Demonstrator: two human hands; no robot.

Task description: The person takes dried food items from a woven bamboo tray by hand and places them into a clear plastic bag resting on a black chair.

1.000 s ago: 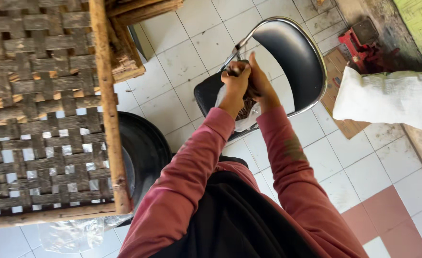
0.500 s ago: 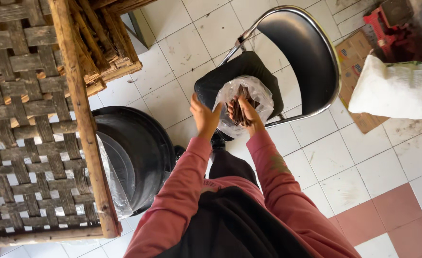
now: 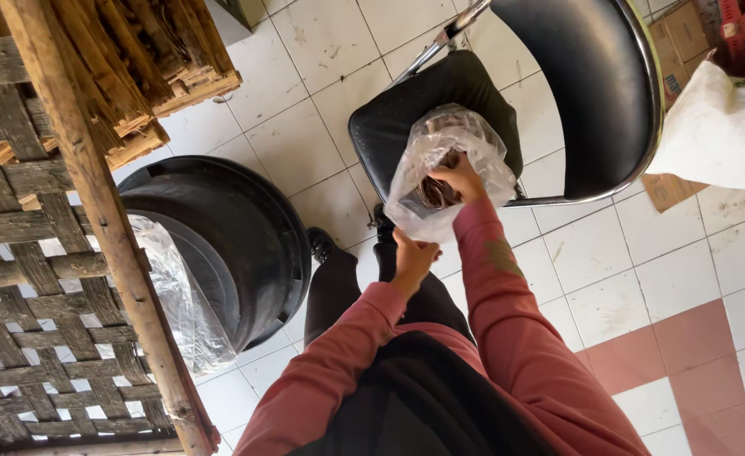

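1. The clear plastic bag (image 3: 444, 165) is sitting on the seat of the black chair (image 3: 575, 93), its mouth gaping and dark brown contents showing inside.
2. The right hand (image 3: 457, 175) is reaching into the bag's mouth, fingers curled; what they are closing on I cannot tell, since the film is hiding them.
3. The left hand (image 3: 413, 255) is pinching the bag's lower edge, just off the chair's front edge, fingers narrow around the plastic.
4. The black bin (image 3: 220, 236), lined with clear plastic, is standing on the white tiled floor (image 3: 609, 253) well apart from the chair, beside a woven wooden rack (image 3: 43, 279).
5. A white sack (image 3: 718, 127) is lying close behind the chair's backrest.
6. Risk, as I judge it: the film is looking thin and is being pulled 2 ways, so it could tear or slip off the seat, spilling the contents onto the floor.
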